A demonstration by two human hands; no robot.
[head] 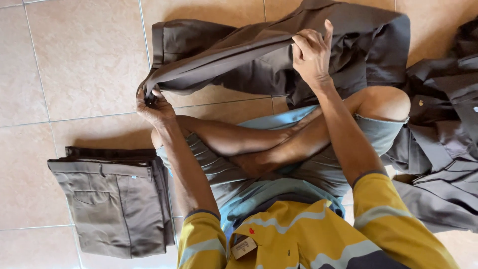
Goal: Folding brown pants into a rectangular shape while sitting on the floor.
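Trousers of dark brown cloth are seen from the head camera, held stretched above the tiled floor before crossed legs. One end is pinched in the closed left hand; a fold farther along is gripped by the right hand, one finger raised. Folded trousers lie left, more dark garments right.

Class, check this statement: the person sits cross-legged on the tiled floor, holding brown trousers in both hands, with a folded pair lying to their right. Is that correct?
One error: the folded pair lies to their left, as the head view shows. Both hands, left and right, do hold the brown trousers.
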